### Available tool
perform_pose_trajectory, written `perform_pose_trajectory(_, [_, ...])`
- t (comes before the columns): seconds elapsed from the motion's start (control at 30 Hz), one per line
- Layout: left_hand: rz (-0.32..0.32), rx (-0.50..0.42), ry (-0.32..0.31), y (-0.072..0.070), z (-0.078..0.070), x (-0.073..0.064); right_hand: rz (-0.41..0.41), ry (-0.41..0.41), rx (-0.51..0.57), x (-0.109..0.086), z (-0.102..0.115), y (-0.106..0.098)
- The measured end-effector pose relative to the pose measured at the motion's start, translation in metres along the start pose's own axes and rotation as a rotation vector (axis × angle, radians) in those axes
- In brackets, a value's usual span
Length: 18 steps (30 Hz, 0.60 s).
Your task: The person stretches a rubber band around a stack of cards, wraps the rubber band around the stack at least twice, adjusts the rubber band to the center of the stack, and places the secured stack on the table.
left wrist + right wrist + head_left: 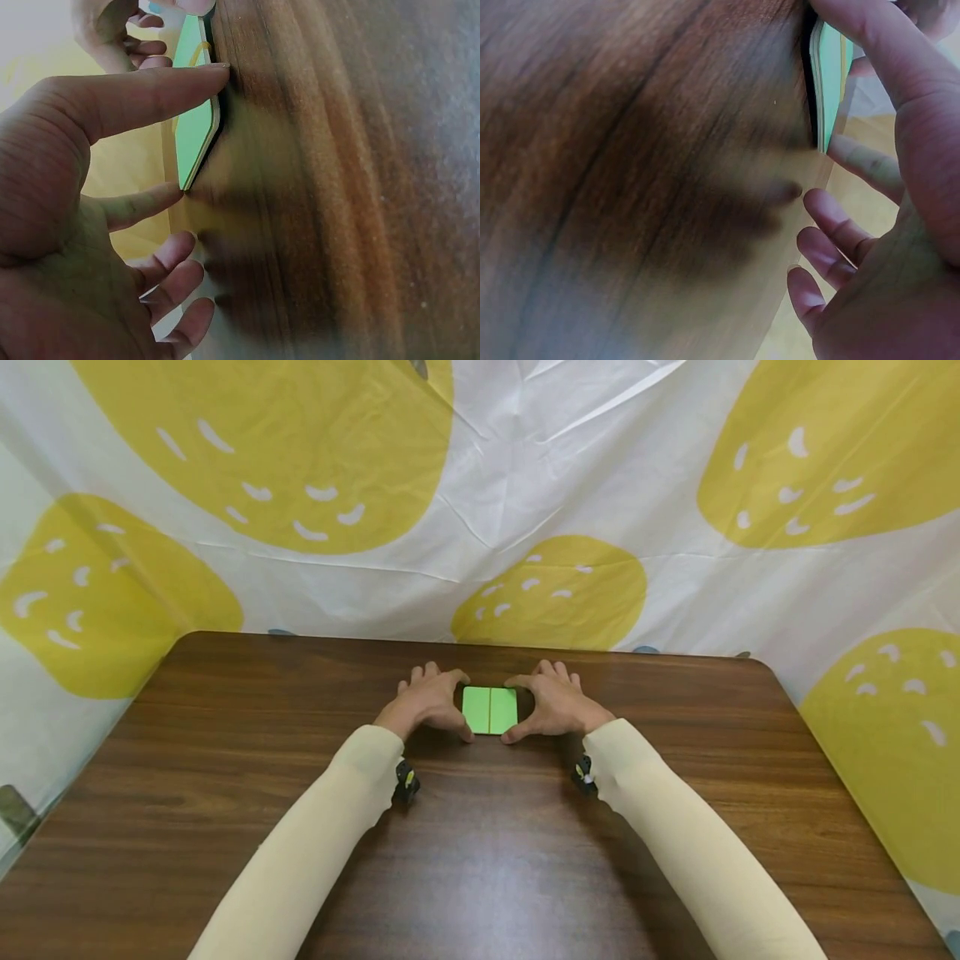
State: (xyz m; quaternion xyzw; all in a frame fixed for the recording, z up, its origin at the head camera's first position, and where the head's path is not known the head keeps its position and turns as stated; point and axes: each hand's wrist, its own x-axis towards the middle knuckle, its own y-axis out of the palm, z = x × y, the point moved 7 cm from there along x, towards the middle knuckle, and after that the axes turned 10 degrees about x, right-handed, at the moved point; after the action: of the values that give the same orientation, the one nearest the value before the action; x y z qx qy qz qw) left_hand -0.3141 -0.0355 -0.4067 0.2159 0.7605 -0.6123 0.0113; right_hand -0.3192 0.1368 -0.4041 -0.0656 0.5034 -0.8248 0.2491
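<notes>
A thin stack of green cards (475, 710) with rounded corners lies flat near the far edge of the table. A narrow yellow band (490, 711) runs across its middle. My left hand (432, 700) holds the left end between thumb and index finger, at the near and far corners. At the right end, my right hand (557, 702) does the same. In the left wrist view the layered edge of the stack (195, 142) shows beside the thumb. The right wrist view shows the other end of the stack (830, 75). The remaining fingers of both hands are spread loosely.
The brown wood-grain table (480, 860) has rounded far corners. Behind it hangs a white cloth (352, 585) with large yellow shapes, which also covers both sides. Dark wrist devices (406, 783) sit under both cream sleeves (315, 827).
</notes>
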Motion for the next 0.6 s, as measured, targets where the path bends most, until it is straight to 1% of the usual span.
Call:
perform_pose_trajectory(0.17, [-0.008, -0.008, -0.001, 0.001, 0.002, 0.002, 0.002, -0.001, 0.003, 0.000, 0.000, 0.001])
perform_pose_trajectory(0.27, [-0.002, -0.016, -0.003, 0.001, 0.003, 0.002, -0.001, -0.004, 0.005, 0.001, 0.000, 0.001])
perform_pose_trajectory(0.4, [-0.018, -0.028, 0.003, 0.003, 0.005, 0.002, -0.027, -0.020, 0.006, -0.002, 0.001, 0.002])
perform_pose_trajectory(0.5, [-0.074, -0.043, 0.021, 0.002, 0.005, -0.001, -0.068, -0.040, 0.026, -0.008, 0.003, 0.000])
perform_pose_trajectory(0.6, [-0.168, -0.054, 0.041, -0.004, 0.004, -0.009, -0.123, -0.062, 0.055, -0.016, 0.006, -0.006])
